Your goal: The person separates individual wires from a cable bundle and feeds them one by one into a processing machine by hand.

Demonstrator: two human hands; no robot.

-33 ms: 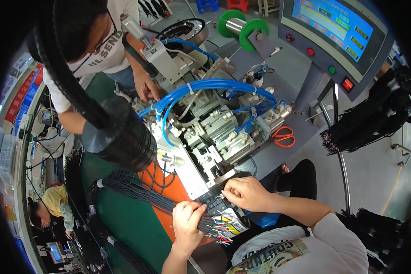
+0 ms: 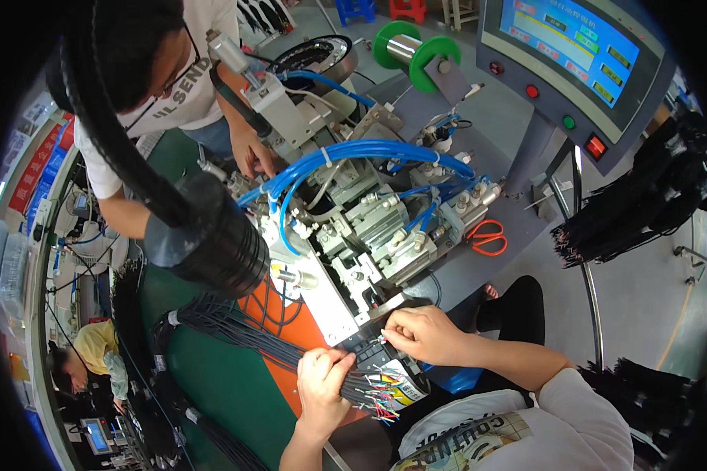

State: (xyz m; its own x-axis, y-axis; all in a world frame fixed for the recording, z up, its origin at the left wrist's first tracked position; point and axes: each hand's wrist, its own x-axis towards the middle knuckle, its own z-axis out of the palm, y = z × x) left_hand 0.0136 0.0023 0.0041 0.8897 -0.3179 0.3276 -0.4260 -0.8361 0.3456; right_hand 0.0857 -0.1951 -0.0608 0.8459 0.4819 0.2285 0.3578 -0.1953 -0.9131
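My left hand is closed around a thick bundle of black cables. Their stripped ends fan out beyond my thumb in red, yellow, green, white and blue strands. At the machine's front edge, my right hand is pinched, with a tiny pale tip showing at the fingertips; what it belongs to is too small to tell. Just beyond both hands stands the metal machine with its blue air hoses. A bright white plate lies ahead of my left hand.
A black lamp hangs at left. Across the machine, a person's hand rests by its far side. Red-handled scissors, a green spool and a control screen stand right. Black cable bundles hang farther right.
The view has shifted very slightly, and the other person's head has moved a little. Both my hands keep their places and grips.
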